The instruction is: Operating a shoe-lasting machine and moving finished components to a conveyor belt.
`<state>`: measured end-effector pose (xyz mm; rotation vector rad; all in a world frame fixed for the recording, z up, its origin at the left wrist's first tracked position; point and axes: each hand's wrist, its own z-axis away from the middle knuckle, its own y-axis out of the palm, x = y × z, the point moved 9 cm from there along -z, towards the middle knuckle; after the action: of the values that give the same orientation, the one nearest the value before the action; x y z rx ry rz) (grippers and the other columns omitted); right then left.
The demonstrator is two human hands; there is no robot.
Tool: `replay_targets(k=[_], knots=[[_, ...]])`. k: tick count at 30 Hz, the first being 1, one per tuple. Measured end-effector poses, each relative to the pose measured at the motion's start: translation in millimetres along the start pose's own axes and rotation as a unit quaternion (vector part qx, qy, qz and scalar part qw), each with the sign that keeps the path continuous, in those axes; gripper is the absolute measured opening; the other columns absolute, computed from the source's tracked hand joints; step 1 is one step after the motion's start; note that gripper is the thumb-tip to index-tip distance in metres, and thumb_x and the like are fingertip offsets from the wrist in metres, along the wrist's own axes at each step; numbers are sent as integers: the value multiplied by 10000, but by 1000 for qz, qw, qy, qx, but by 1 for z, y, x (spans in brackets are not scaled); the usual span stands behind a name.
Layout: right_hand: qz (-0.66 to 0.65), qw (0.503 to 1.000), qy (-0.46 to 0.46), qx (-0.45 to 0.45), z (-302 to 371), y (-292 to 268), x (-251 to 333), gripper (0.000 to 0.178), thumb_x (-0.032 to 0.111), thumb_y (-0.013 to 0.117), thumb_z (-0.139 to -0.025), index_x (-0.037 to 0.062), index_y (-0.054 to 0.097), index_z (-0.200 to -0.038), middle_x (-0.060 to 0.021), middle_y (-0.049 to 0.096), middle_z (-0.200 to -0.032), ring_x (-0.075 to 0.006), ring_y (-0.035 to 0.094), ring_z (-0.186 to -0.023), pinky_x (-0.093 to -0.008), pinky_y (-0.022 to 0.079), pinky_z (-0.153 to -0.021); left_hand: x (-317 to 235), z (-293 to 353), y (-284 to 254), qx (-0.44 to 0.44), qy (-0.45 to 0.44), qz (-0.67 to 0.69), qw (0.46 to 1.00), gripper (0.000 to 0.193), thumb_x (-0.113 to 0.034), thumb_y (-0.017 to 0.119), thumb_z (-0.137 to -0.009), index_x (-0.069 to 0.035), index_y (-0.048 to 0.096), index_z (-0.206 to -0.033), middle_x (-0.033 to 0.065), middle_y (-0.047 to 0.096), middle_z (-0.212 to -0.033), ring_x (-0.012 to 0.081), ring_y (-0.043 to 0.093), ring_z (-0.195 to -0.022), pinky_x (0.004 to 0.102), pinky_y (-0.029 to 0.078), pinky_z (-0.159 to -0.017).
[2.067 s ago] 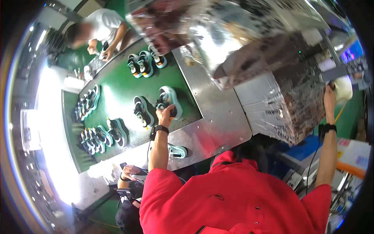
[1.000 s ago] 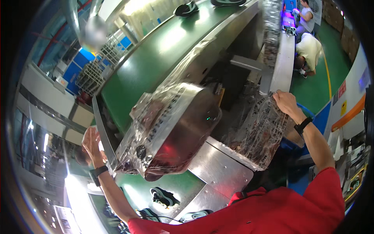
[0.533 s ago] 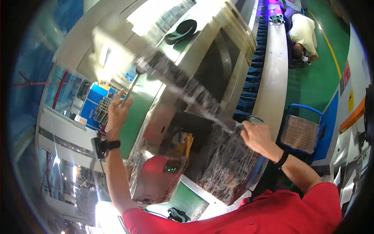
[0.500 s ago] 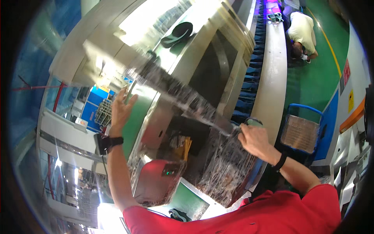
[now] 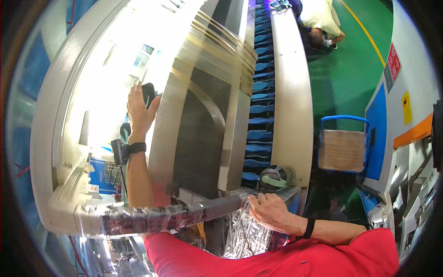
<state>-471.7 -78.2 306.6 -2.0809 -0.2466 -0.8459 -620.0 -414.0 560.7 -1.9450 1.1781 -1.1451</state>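
Note:
My left hand (image 5: 142, 113) is stretched over the brightly lit work surface, fingers extended and thumb apart. Just beside its thumb is a black shoe (image 5: 148, 94); whether they touch I cannot tell. A second dark piece with green (image 5: 124, 131) shows partly behind my left wrist. My right hand (image 5: 274, 212) is curled over the end of a dark bar (image 5: 184, 213) wrapped in clear film and tape. A rounded grey and pale green item (image 5: 274, 177) lies just beyond those fingers. The bar crosses in front of my left forearm.
A conveyor with blue ribbed slats (image 5: 260, 111) runs away beside a pale metal ledge (image 5: 290, 92). A carton in a blue-handled cart (image 5: 341, 150) stands on the green floor at right. Farther off, a person in a pale yellow shirt (image 5: 318, 14) bends down.
The view has shifted forward and leftward, so the wrapped bar now sits lower. My left hand has come in beside the black shoe. My right hand stays at the bar's end.

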Motion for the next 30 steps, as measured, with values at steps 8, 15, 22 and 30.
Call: replay_targets(k=[8,15,22,30], knots=[[2,1000,-19,-20,0,-2,0,367,258,657,-803,-27,610,-1030,-104,574,-687,-239,576,-602,-358,449,-563,1,-19,3,9,-14,-90,996,615,-557,611,-849,-11,652,-1129,206,623,-1144,366,582,-1071,535,386,-967],[14,1000,-18,-21,0,-5,5,254,267,647,-819,30,588,-888,-104,583,-653,-249,598,-581,-377,470,-546,82,93,-37,-61,-330,-39,941,616,-365,769,-711,33,608,-1153,279,629,-1095,424,565,-1113,458,444,-954],[-8,998,-51,-44,2,-7,11,200,214,626,-841,36,545,-795,-126,583,-605,-280,605,-531,-398,479,-498,135,222,-121,-43,-438,177,880,371,-166,718,-776,15,664,-1095,122,661,-792,177,622,-703,321,512,-692],[-70,986,-128,-85,8,-28,17,506,219,675,-836,-1,488,-1251,-176,618,-1122,-333,603,-1013,-427,511,-821,5,359,-302,-199,-518,330,764,368,-154,698,-857,37,605,-1156,105,683,-890,141,660,-685,279,556,-544]])
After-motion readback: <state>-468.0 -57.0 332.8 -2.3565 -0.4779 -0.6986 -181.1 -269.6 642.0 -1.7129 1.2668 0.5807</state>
